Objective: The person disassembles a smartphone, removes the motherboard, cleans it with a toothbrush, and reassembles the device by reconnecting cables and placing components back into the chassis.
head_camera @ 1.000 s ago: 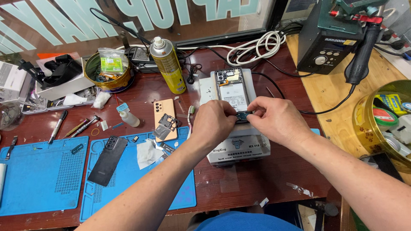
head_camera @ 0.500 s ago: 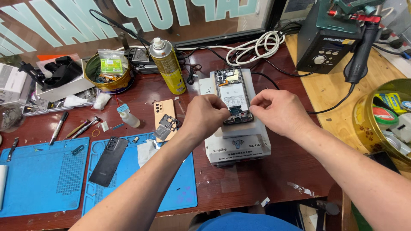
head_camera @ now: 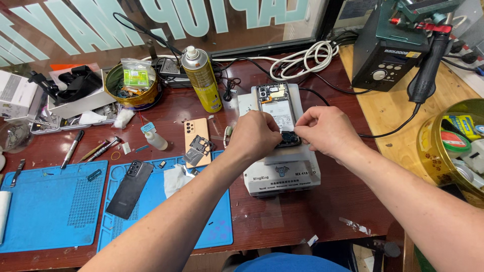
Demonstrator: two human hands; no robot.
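Nearest, the left hand (head_camera: 257,135) and right hand (head_camera: 325,132) pinch narrowly at the bottom end of the opened phone (head_camera: 278,113), which lies on the white heater box (head_camera: 282,168) (thin, brittle innards; best held by its edges). Beyond stands a spray can (head_camera: 201,80).

Dark red-brown workbench (head_camera: 322,221) beneath a lettered glass pane (head_camera: 151,20), perhaps a shopfront window.

Left hand (head_camera: 256,135) and right hand (head_camera: 325,132) together, fingertips pinched.
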